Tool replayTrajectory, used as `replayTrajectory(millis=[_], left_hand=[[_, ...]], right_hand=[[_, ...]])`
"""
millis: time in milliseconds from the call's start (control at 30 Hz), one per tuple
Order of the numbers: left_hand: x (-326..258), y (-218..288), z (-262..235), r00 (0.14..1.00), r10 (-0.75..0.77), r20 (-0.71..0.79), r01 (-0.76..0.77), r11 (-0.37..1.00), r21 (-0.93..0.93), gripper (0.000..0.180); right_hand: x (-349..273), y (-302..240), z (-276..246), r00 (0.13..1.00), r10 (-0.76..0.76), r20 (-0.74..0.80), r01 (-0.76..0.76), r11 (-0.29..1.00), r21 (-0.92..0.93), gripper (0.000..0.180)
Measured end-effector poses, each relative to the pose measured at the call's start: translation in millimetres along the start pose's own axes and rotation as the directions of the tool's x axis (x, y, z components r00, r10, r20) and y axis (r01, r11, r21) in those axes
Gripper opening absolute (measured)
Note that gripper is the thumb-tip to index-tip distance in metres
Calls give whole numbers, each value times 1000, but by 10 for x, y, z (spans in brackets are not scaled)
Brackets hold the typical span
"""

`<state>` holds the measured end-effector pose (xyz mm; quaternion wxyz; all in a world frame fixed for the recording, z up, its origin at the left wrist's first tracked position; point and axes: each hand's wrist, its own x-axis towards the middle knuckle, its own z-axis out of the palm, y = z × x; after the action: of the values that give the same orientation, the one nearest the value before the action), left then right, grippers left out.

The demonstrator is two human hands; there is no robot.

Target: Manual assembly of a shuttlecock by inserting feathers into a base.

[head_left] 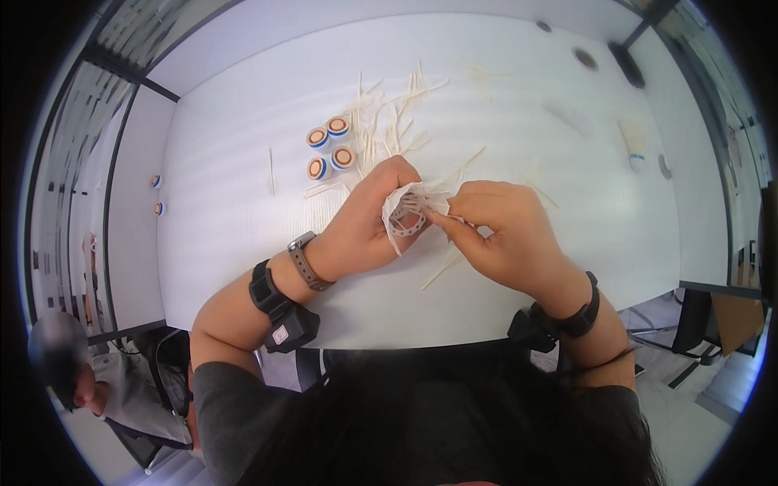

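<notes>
My left hand [369, 215] is wrapped round a white cup-shaped holder [408, 223] with a ring of small holes inside and a thin, crinkled white sheet flaring from its mouth. The holder's open end is tilted up toward me. At its right edge, the thumb and fingers of my right hand [506, 231] pinch together over the opening. Something pale and thin shows between them, too small to name. Beyond my left hand lies a loose heap of thin pale sticks [393, 121], with several short round containers [317, 168] with blue bands and brown ring-marked tops beside it.
All this is on a white table [235, 259] with low partitions round it. A row of pale sticks [314, 212] lies left of my left wrist. At the right is a pale bundle with a blue band [634, 146]. Another person [138, 381] sits at the lower left.
</notes>
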<state>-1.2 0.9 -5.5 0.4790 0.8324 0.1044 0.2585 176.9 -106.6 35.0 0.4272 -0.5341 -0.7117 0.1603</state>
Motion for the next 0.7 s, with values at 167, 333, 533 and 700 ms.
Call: replayTrajectory(millis=[167, 333, 533, 700], left_hand=[[-2, 4, -1, 1000, -25, 9, 25, 1000, -4, 30], [-11, 13, 34, 998, -35, -46, 33, 999, -41, 25], [-26, -14, 48, 997, -56, -46, 53, 997, -64, 29], [-18, 3, 44, 998, -55, -34, 52, 996, -66, 32]], right_hand=[[10, 9, -22, 1000, -10, 30, 9, 1000, 23, 18], [-7, 26, 4, 993, 100, 61, -106, 990, 94, 11], [-1, 21, 4, 992, 107, 73, -114, 989, 99, 9], [-8, 20, 7, 994, 88, 63, -94, 990, 102, 8]])
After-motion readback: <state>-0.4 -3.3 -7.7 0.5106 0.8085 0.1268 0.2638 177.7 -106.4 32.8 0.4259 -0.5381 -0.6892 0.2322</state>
